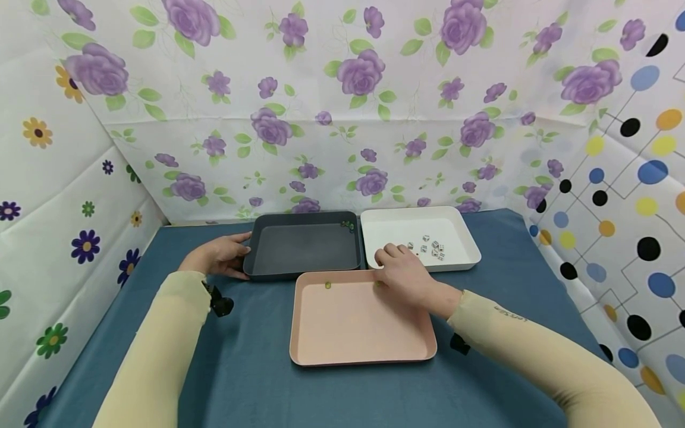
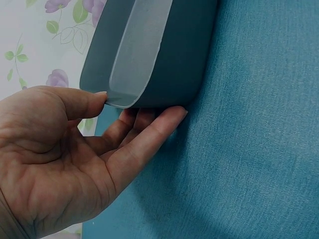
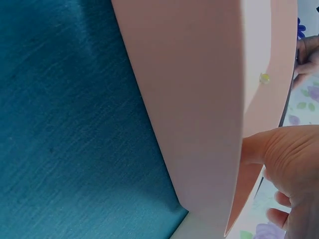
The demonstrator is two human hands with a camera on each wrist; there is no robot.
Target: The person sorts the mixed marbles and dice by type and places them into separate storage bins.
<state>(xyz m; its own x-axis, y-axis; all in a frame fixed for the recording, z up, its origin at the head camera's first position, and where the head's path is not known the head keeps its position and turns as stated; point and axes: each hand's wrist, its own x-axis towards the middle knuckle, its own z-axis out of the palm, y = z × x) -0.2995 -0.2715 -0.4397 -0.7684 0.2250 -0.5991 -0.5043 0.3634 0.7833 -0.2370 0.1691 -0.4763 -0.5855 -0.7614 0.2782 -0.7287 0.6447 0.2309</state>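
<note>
My left hand (image 2: 75, 149) grips the left end of the dark grey tray (image 1: 305, 244), thumb over the rim and fingers against its outer side. My right hand (image 1: 404, 276) reaches over the far right part of the pink tray (image 1: 353, 333), fingers bent and their tips partly hidden. Just beside it is a small yellow-green piece (image 1: 378, 283); whether the fingers pinch anything cannot be told. Another yellow-green piece (image 1: 328, 285) lies near the pink tray's far left corner. In the right wrist view one digit dips behind the pink wall (image 3: 199, 99).
A white tray (image 1: 455, 238) at the back right holds several small dice-like cubes (image 1: 436, 246). Several small green pieces (image 1: 348, 226) lie in the dark tray's far right corner. Blue cloth (image 1: 251, 356) covers the table, with patterned sheets around the back and sides.
</note>
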